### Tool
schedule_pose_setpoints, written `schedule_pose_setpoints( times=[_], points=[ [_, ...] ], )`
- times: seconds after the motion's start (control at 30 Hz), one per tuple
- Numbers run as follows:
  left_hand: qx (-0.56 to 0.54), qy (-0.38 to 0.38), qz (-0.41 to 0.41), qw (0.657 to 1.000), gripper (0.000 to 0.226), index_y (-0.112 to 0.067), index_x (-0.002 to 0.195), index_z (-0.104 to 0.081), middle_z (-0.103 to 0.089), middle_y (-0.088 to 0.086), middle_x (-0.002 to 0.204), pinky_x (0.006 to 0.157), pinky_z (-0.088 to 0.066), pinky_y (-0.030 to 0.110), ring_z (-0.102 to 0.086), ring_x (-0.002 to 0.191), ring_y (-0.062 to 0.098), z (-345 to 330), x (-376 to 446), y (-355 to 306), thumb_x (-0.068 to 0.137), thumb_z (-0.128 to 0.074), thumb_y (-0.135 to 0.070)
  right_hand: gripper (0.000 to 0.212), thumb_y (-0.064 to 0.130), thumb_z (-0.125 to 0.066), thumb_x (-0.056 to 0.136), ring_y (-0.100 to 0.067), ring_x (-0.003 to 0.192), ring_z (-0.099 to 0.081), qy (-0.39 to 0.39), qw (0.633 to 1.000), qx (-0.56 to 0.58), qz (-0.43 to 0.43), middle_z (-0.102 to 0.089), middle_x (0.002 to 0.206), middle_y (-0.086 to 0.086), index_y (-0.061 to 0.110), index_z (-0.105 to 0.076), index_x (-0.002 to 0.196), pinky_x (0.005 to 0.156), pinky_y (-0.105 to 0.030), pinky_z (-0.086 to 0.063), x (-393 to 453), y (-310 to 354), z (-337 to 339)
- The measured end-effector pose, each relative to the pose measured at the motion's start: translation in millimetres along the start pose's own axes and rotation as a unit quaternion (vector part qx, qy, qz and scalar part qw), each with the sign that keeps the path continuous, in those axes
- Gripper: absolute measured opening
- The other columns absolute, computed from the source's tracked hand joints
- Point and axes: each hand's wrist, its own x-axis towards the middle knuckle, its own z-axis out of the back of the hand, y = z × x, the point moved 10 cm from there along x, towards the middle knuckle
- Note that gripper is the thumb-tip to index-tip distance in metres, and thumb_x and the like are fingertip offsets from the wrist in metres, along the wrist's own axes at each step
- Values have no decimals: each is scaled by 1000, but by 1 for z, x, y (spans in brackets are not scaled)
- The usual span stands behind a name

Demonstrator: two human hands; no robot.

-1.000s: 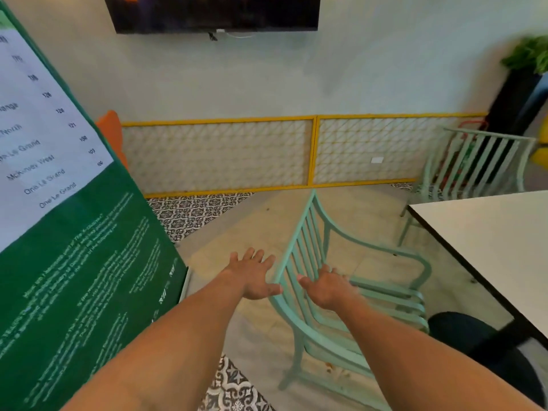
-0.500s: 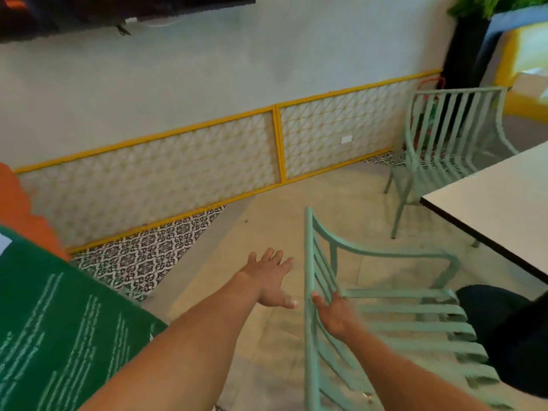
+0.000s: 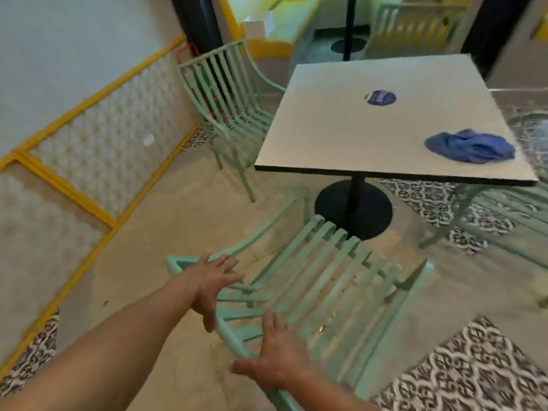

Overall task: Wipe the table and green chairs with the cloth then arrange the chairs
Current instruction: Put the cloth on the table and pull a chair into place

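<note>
The nearest green chair (image 3: 320, 280) stands in front of me, its seat slats facing the white square table (image 3: 370, 129). My left hand (image 3: 210, 289) lies flat on the chair's top back rail, fingers spread. My right hand (image 3: 275, 360) rests lower on the same rail, thumb on the outer side and fingers stretched toward the seat. Neither hand is curled around the rail. A crumpled blue cloth (image 3: 471, 148) lies near the table's right front corner. A second green chair (image 3: 225, 99) stands at the table's far left, and a third green chair (image 3: 504, 209), blurred, sits at the right.
A round blue disc (image 3: 380, 97) lies on the table. The table's black pedestal base (image 3: 353, 209) stands just beyond the near chair. A yellow-framed wall panel (image 3: 98, 137) runs along the left. Another table post and chair (image 3: 415, 22) are further back.
My view has swung right and down, bringing the table and cloth into sight. Both hands have come down onto the near chair's back rail. The green sign is out of view.
</note>
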Motion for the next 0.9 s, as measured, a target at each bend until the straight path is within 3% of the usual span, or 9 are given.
schedule_pose_setpoints(
  times=[0.07,0.13,0.17,0.23,0.37,0.57,0.7,0.8,0.9],
  points=[
    [52,35,-58,996,117,-35,154,-14,0,1,163,119,0,51,4,149,23,-18,9,-18,59,-78,-59,103,46,-65,74,-27,142,-24,12,996,2,-88,-24,155,-10,15,-6,152,112,-45,-22,-12,-25,-25],
    [65,38,-96,992,83,-42,145,-32,-30,-2,155,116,-23,46,-26,143,21,-41,15,-29,71,-68,-51,64,30,-60,79,-25,129,-44,-9,991,-12,-131,-49,137,-6,17,-41,138,107,-43,-29,-23,-29,-29],
    [49,21,-107,993,65,-45,136,-39,-47,-5,142,108,-37,44,-43,132,19,-47,17,-30,75,-61,-43,49,26,-59,81,-26,122,-50,-21,990,-21,-135,-54,128,-6,18,-50,129,103,-41,-33,-24,-27,-28],
    [28,-17,-121,992,53,-46,127,-46,-64,-9,117,92,-49,40,-59,112,17,-48,19,-30,75,-52,-36,39,24,-58,81,-28,113,-56,-48,989,-33,-138,-59,119,-8,16,-55,119,93,-40,-41,-24,-22,-24],
    [19,-42,-151,987,50,-45,127,-52,-67,-8,114,87,-47,32,-60,110,18,-45,17,-34,77,-53,-41,33,20,-56,80,-29,100,-61,-81,982,-56,-161,-62,109,-9,14,-58,113,83,-36,-50,-24,-24,-29],
    [-49,-43,-167,984,50,-41,127,-56,-66,-5,111,87,-48,34,-60,106,19,-69,-15,-76,78,-55,-46,31,17,-55,78,-26,98,-62,-110,971,-116,-177,-64,105,-5,18,-61,109,80,-32,-49,-61,-51,-47],
    [-93,-62,-144,983,41,-33,117,-63,-66,-2,101,86,-47,36,-61,100,22,-94,-53,-120,78,-55,-44,34,17,-54,75,-22,93,-64,-114,968,-144,-174,-66,98,1,27,-64,106,81,-33,-53,-99,-80,-69],
    [-120,-65,-157,978,41,-28,110,-64,-67,-1,102,87,-46,35,-61,103,25,-112,-75,-140,78,-56,-50,31,21,-51,73,-17,87,-63,-142,963,-136,-183,-65,92,6,28,-62,101,75,-29,-52,-130,-100,-78],
    [-138,-97,-142,975,45,-31,108,-61,-67,-5,103,83,-49,33,-62,103,22,-127,-81,-121,71,-54,-56,23,25,-47,75,-8,75,-59,-203,949,-136,-200,-59,81,12,30,-56,96,63,-18,-43,-161,-119,-71]
  ],
)
